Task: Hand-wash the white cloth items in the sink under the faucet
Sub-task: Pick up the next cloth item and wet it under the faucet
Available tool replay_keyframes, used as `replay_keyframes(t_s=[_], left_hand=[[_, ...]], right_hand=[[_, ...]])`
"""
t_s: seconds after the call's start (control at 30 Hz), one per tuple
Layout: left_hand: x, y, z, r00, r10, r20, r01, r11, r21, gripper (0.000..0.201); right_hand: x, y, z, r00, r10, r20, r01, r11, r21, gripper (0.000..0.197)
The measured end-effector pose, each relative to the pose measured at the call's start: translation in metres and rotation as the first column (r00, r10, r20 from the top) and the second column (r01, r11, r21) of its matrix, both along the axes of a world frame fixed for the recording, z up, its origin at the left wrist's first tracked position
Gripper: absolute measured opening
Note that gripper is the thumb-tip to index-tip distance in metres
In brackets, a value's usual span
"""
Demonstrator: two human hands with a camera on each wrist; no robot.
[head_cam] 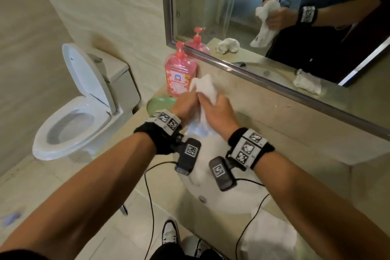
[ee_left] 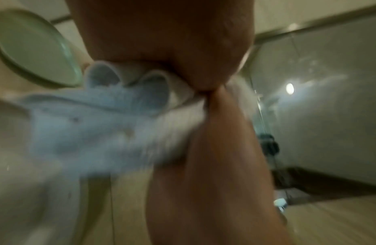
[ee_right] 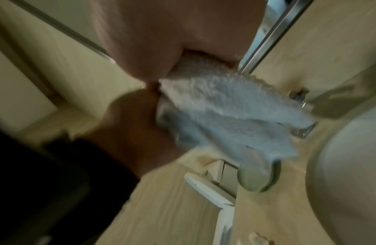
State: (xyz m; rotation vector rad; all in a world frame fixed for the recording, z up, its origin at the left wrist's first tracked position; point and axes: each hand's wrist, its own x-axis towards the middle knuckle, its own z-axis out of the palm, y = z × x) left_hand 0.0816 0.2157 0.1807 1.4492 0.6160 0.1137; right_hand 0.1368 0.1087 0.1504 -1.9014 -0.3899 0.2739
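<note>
Both hands are clamped round the same cloth: left hand and right hand squeeze its middle, knuckles almost touching. It's white fluffy terry, bunched into a rope running roughly up-down, top poking above the fists, tail hanging over the white sink. A pink pump bottle and green dish sit just left.

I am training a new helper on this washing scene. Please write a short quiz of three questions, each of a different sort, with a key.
1. True or false: both hands grip the white cloth.
2. Which thing stands nearest the green soap dish? A) pink pump bottle B) toilet C) mirror
3. Fill in: the left hand and right hand hold the cloth above the ____.

Key: 1 true; 2 A; 3 sink.
</note>
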Motion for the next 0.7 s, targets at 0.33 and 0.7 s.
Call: replay_keyframes(t_s=[0.33, 0.7], left_hand=[[-0.001, -0.01, -0.008, 0.993, -0.114, -0.032, 0.118, 0.98, 0.163, 0.027], [-0.035, 0.063, -0.013, 0.712, -0.451, -0.538, 0.702, 0.464, 0.54, 0.031]], right_hand=[[-0.004, 0.008, -0.006, 0.988, -0.132, -0.083, 0.129, 0.991, -0.048, 0.042], [0.034, -0.054, 0.016, 0.809, 0.587, 0.042, -0.45, 0.663, -0.598, 0.03]])
